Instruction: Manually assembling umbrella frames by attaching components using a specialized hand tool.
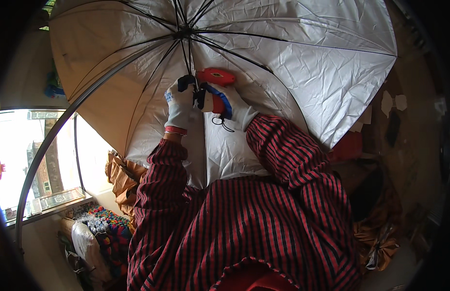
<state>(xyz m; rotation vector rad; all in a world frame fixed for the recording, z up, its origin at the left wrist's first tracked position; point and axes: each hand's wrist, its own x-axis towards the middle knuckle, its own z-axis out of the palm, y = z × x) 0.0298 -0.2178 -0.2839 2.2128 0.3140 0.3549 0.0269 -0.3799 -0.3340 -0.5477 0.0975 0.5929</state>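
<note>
An open umbrella (249,150) with a silvery lining fills the upper view, its inside facing me. Its black ribs and stretchers meet at a hub (185,33). My left hand (178,109), in a white glove with dark fingertips, is closed at a thin dark part just below the hub; the fingers hide what they pinch. My right hand (238,107), gloved in white and blue, is wrapped round a red hand tool (216,76) with a dark oval mark. The tool's front end is beside the left fingertips, and a thin black cord loop hangs below the right hand.
A long curved dark bar (60,121) sweeps down the left side. Behind it is a bright window (21,150) with a sill. At lower left sit a multicoloured textile bundle (106,223) and crumpled brown material (122,182); more brown material (380,237) lies at lower right.
</note>
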